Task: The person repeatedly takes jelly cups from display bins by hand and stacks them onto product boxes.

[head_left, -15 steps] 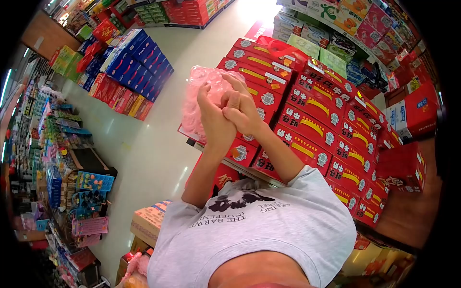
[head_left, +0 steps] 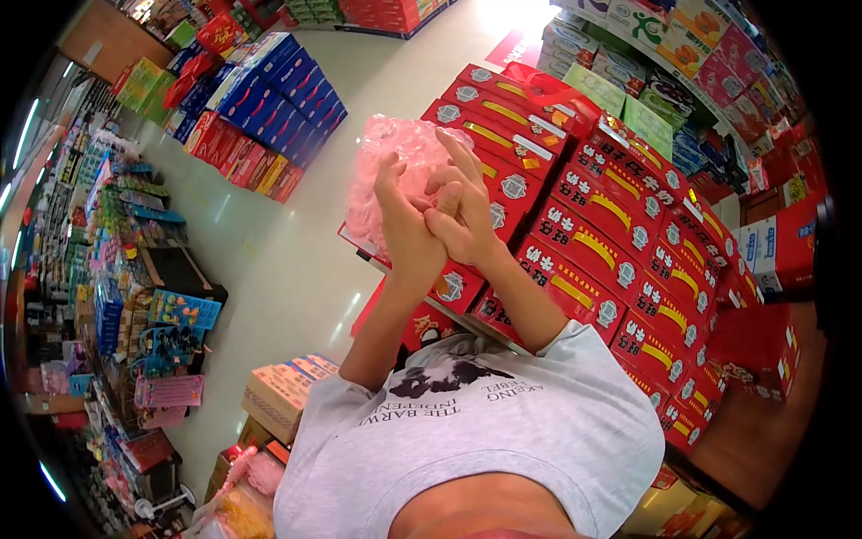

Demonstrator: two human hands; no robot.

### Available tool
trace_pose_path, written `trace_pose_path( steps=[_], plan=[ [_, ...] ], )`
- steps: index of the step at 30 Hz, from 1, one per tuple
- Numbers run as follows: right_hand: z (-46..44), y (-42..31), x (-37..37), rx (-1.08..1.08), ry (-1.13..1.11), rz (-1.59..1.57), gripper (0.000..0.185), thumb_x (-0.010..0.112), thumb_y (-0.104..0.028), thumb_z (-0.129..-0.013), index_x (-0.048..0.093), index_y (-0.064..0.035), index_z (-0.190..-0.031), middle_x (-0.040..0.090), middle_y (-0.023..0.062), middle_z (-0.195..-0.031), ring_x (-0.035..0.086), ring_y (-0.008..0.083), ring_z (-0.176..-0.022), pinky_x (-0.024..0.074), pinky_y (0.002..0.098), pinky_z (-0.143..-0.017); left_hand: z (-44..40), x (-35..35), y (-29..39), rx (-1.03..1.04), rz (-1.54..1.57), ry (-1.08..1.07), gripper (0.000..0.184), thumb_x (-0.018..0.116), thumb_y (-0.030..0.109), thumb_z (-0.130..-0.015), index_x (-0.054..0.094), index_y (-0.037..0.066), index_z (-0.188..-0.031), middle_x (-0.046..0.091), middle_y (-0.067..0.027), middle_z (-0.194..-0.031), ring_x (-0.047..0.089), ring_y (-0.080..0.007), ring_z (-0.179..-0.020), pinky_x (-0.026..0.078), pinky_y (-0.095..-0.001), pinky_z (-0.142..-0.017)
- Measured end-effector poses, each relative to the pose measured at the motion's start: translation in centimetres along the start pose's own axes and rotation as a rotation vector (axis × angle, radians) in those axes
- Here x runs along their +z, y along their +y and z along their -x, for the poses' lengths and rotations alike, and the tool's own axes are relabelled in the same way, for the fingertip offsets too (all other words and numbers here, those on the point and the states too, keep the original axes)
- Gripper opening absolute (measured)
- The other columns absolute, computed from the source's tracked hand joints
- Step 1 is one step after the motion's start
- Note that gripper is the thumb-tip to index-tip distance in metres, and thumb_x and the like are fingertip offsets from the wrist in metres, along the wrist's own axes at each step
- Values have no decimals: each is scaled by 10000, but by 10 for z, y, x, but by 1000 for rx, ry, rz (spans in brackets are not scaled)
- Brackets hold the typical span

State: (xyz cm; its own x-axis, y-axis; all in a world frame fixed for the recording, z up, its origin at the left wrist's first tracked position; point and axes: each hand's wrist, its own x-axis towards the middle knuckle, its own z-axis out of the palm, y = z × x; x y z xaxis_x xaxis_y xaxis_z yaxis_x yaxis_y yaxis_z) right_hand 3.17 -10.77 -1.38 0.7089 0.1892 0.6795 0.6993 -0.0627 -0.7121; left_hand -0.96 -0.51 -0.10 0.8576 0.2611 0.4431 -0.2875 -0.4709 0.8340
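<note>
My left hand (head_left: 409, 229) is raised at chest height with its fingers pointing up and apart. My right hand (head_left: 467, 216) meets it at the palm, some fingers stretched out and others bent, its thumb side against the left hand. I see no object between the two. Just beyond them is a pink, shiny, lumpy plastic-looking bundle (head_left: 382, 148), at the left end of the red milk cartons (head_left: 575, 247). My hands overlap part of it; whether they touch it I cannot tell.
Blue and red boxes (head_left: 274, 99) are stacked across the aisle floor (head_left: 269, 260). Shelves with hanging goods (head_left: 175, 314) line the left. A cardboard box (head_left: 278, 395) stands beside my left side, with a pink item (head_left: 265, 472) below it. A red carton (head_left: 754, 350) is at right.
The view has shifted slightly, so the scene sits a little further right. My hands stay together in front of the pink bundle, with the right fingers spread a bit more.
</note>
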Motion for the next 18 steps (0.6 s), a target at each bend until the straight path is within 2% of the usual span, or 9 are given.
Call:
trace_pose_path(
  steps=[2, 6, 8, 15, 17, 18],
  plan=[
    [1, -5, 3, -18, 57, -3, 241, 628, -168, -673, 598, -11, -854, 368, 365, -1478, 297, 524, -1393, 244, 576, -1133, 4, -2, 1, 7, 36, 29, 760, 746, 376, -893, 348, -59, -1373, 416, -223, -1463, 566, -179, -675, 496, -306, -630],
    [0, -6, 9, -45, 84, -19, 234, 630, -150, -665, 587, -14, -850, 394, 355, -1461, 330, 529, -1362, 261, 574, -1123, 5, -6, 1, 20, 58, 68, 760, 761, 372, -879, 366, -63, -1362, 397, -216, -1479, 567, -169, -669, 491, -291, -617],
    [2, -10, 11, -96, 141, 16, 233, 637, -142, -650, 579, -15, -838, 421, 344, -1439, 382, 519, -1308, 289, 569, -1101, 9, -12, 3, 61, -5, 7, 694, 717, 307, -930, 324, -5, -1408, 363, -183, -1501, 583, -127, -755, 477, -239, -610],
    [20, -42, 20, -240, 134, -5, 218, 643, -141, -631, 556, -23, -792, 520, 304, -1318, 480, 467, -1191, 356, 532, -1030, 46, -29, -5, 212, 99, 80, 675, 669, 390, -951, 335, 27, -1412, 386, -187, -1465, 603, -166, -830, 480, -275, -635],
    [29, -56, 27, -267, 79, -45, 193, 636, -113, -632, 545, -24, -776, 552, 276, -1243, 521, 417, -1112, 417, 496, -958, 62, -39, -10, 230, 107, 106, 676, 640, 439, -959, 341, 28, -1405, 435, -186, -1416, 609, -189, -839, 478, -285, -646],
    [33, -60, 31, -285, 58, -52, 193, 636, -113, -632, 545, -24, -776, 552, 276, -1243, 521, 417, -1112, 417, 496, -958, 72, -44, -12, 236, 110, 126, 678, 630, 456, -961, 343, 29, -1403, 452, -186, -1400, 611, -197, -842, 478, -289, -649]
  ],
)
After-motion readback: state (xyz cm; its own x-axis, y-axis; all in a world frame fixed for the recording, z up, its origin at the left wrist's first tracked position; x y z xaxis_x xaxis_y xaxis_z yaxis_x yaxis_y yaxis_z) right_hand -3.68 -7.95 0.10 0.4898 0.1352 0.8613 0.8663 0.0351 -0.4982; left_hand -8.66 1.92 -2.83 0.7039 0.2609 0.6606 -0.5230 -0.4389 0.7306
